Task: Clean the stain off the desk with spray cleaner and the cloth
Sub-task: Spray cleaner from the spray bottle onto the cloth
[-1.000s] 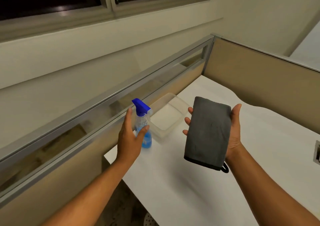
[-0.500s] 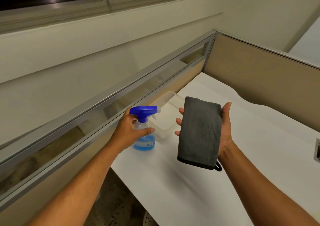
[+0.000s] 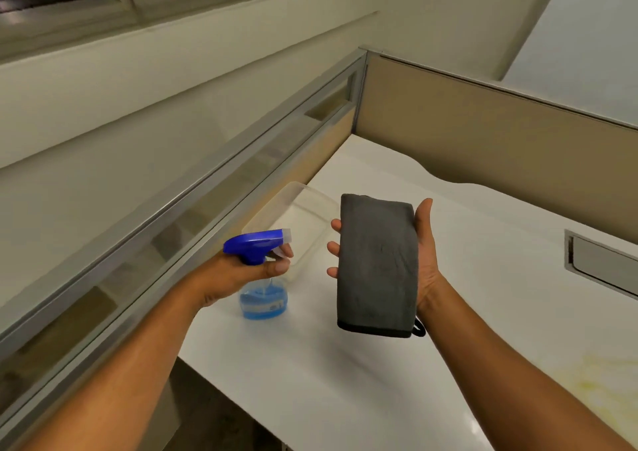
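1. The left hand [image 3: 238,274] is wrapped round the neck of the spray bottle [image 3: 263,279], a finger at the trigger; the right hand [image 3: 426,264] grips the folded grey cloth [image 3: 378,264] mid-frame.
2. Next, I'd judge: aim the nozzle at the yellowish stain [image 3: 600,381], lower right.
3. The desk [image 3: 345,381] lies open there; its near edge runs lower left.

Both forearms are bare from the bottom edge of the view up to the left hand [image 3: 238,274] and right hand [image 3: 423,260], with no sleeve, glove, watch or ring showing, and the fingernails are short and unpainted.
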The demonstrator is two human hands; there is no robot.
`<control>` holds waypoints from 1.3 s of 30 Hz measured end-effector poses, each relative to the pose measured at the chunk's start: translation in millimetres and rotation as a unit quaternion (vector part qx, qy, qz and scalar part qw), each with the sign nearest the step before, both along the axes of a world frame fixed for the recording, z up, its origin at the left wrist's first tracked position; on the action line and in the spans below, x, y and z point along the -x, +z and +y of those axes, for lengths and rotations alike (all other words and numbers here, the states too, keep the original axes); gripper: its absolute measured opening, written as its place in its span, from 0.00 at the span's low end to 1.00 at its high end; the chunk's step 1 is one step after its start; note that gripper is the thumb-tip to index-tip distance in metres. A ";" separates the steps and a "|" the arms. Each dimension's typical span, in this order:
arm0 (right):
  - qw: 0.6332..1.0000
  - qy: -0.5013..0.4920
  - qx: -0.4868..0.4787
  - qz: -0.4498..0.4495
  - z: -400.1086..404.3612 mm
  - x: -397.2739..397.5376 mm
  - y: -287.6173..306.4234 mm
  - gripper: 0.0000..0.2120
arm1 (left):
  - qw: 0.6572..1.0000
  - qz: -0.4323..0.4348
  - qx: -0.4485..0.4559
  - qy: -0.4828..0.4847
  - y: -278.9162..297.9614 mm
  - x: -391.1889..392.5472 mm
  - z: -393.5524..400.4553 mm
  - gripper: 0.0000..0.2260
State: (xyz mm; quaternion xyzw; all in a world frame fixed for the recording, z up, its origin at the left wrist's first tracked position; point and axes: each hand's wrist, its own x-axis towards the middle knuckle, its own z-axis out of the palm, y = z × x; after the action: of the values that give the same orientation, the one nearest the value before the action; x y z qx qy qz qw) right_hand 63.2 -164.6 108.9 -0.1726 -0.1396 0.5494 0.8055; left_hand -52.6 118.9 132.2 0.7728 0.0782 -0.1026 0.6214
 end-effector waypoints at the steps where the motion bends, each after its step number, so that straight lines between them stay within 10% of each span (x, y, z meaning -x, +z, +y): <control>1: 1.000 -0.007 -0.003 -0.001 -6.1 0.1 0.2 0.59 | 1.000 -0.002 0.000 -0.004 0.7 -0.5 -7.1 0.08; 13: 0.983 -0.168 -0.042 -0.054 -128.6 26.9 12.6 0.56 | 0.987 -0.118 -0.040 -0.102 60.0 -14.5 -184.4 0.06; 19: 0.934 -0.339 0.097 -0.053 -204.8 42.6 6.4 0.50 | 0.971 -0.120 -0.162 -0.127 77.1 -26.2 -271.9 0.11; 25: 0.941 -0.330 0.058 -0.043 -245.4 58.2 8.4 0.52 | 0.916 -0.122 -0.343 -0.169 79.9 -30.0 -339.9 0.16; 31: 0.942 -0.321 -0.023 -0.089 -272.5 66.9 5.5 0.55 | 0.901 -0.112 -0.365 -0.206 83.7 -25.1 -380.1 0.29; 39: 0.909 -0.404 0.065 -0.072 -294.4 72.6 4.8 0.53 | 0.898 -0.132 -0.348 -0.236 81.2 -8.1 -415.7 0.19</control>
State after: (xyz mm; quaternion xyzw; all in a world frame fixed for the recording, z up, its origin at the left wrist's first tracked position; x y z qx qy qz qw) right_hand -9.4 -459.0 113.7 -0.3052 -0.0797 0.1706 0.9335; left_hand -44.5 -296.9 213.3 0.9419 -0.1581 -0.1096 0.2752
